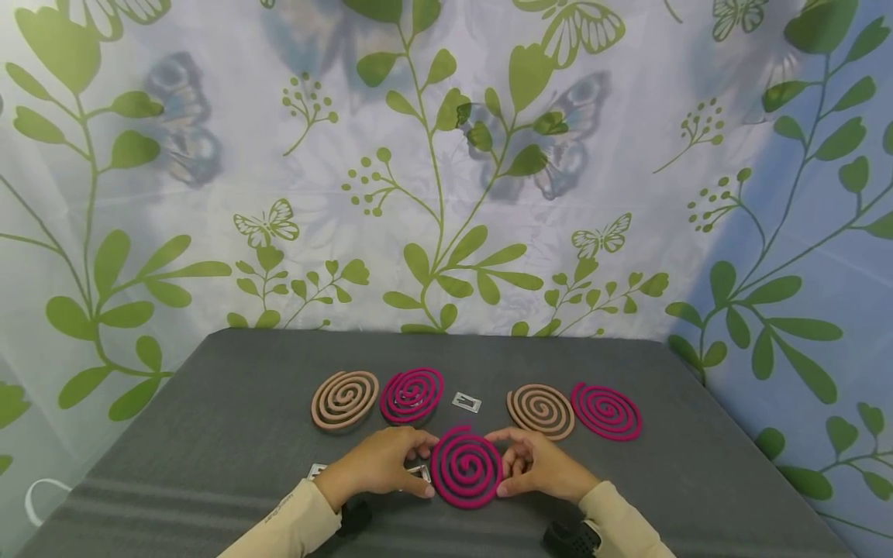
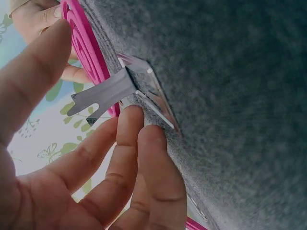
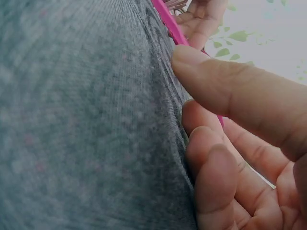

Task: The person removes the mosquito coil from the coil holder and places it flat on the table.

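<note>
Behind a grey, fabric-textured worktop (image 1: 244, 411) hung a pale patterned curtain (image 1: 328, 240), printed with green leafy stems (image 1: 436, 256), outlined butterflies (image 1: 604, 236) and blurrier bluish ones (image 1: 183, 116), its cloth whitish across the middle and distinctly bluer towards the right, a white loop (image 1: 29, 502) showing low at left.

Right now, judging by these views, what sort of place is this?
Probably a makeshift indoor workspace: a grey fabric-covered table, a butterfly-and-leaf-print curtain behind it, and spiral mosquito coils near metal stands.

The curtain (image 1: 446, 167) looks bright, the wrist views' grey cloth (image 2: 235, 115) dim and blurred.
</note>
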Tool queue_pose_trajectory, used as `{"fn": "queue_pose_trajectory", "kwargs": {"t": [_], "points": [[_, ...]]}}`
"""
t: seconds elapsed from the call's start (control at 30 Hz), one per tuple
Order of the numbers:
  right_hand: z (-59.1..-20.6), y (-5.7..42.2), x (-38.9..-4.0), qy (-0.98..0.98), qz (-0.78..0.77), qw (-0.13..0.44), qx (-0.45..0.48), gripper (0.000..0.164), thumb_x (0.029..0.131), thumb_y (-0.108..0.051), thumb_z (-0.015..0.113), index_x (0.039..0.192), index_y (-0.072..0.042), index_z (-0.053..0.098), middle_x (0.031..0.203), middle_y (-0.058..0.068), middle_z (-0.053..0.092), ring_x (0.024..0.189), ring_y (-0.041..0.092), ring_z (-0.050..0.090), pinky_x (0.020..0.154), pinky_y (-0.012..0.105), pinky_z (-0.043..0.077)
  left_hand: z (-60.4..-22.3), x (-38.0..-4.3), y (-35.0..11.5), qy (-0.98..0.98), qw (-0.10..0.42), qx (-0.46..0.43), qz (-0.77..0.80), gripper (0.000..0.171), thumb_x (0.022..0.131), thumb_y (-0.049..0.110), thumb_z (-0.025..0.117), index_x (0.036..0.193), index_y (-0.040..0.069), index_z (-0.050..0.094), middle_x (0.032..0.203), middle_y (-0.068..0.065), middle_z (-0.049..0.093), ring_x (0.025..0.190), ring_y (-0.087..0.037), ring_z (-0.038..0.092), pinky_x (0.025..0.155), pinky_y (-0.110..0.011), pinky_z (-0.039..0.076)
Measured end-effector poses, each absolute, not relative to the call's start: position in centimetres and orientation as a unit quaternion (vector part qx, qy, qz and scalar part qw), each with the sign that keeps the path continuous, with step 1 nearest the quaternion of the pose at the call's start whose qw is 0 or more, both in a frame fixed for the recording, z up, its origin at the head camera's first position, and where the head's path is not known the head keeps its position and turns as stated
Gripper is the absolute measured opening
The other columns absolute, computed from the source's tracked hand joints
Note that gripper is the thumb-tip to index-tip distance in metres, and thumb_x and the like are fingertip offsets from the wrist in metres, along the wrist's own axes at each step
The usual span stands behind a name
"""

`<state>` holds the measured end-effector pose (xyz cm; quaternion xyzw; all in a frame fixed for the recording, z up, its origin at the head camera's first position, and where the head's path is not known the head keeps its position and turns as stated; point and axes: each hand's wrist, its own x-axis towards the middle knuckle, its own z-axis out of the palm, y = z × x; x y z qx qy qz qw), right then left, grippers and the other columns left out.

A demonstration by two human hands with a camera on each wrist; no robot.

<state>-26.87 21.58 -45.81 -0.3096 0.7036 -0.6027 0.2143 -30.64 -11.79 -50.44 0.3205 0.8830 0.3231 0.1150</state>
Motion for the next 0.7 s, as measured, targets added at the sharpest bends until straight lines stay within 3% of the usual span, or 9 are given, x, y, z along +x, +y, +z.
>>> {"fn": "queue_pose_trajectory", "kwargs": {"t": [0.4,0.7], "points": [[-45.6,21.6,-26.8,0.713,-0.590,0.226,-0.305,0.072,0.086,0.006,0.084,0.146,0.023,0.047,0.090,0.001,0.070,0.068,0.001,0.060,0.065,0.018,0.053,-50.7,-30.7,-11.8,0.877,0.132,0.326,0.326,0.075,0.077,0.048,0.097,0.140,0.016,0.073,0.107,0.020,0.062,0.096,-0.002,0.057,0.089,-0.029,0.053],[-45.5,21.7,-26.9,0.720,-0.582,0.231,-0.299,0.072,0.088,0.002,0.084,0.145,0.026,0.047,0.084,-0.003,0.070,0.066,0.000,0.060,0.062,0.018,0.050,-49.1,-29.2,-11.9,0.875,0.113,0.348,0.317,0.073,0.082,0.044,0.096,0.143,0.012,0.071,0.108,0.014,0.059,0.096,-0.004,0.053,0.089,-0.031,0.051]]}}
